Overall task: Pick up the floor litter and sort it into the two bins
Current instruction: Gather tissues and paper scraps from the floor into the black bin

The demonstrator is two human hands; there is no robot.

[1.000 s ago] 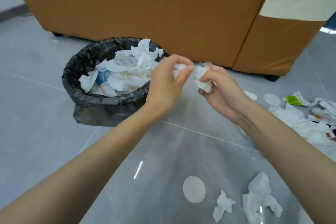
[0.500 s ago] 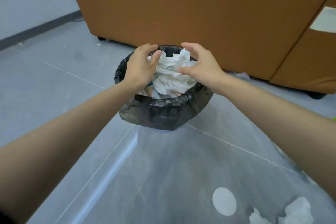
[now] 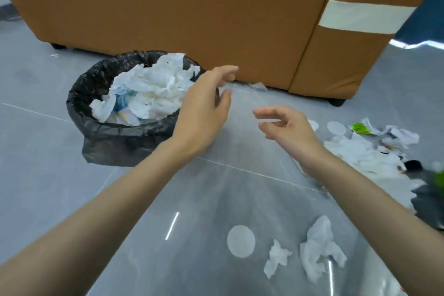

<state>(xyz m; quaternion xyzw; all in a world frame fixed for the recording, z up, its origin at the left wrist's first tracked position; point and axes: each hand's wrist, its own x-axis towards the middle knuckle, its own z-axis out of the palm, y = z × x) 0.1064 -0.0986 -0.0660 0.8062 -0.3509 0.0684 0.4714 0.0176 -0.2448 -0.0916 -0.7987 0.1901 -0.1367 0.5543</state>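
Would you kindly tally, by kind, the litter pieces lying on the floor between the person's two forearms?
Crumpled white tissues: 2
Round white disc: 1
Total: 3

Both bare forearms reached forward and converged. The left hand (image 3: 203, 106) hung empty, fingers loosely extended. The right hand (image 3: 287, 128) was also empty, fingers relaxed and slightly curled, pointing left.
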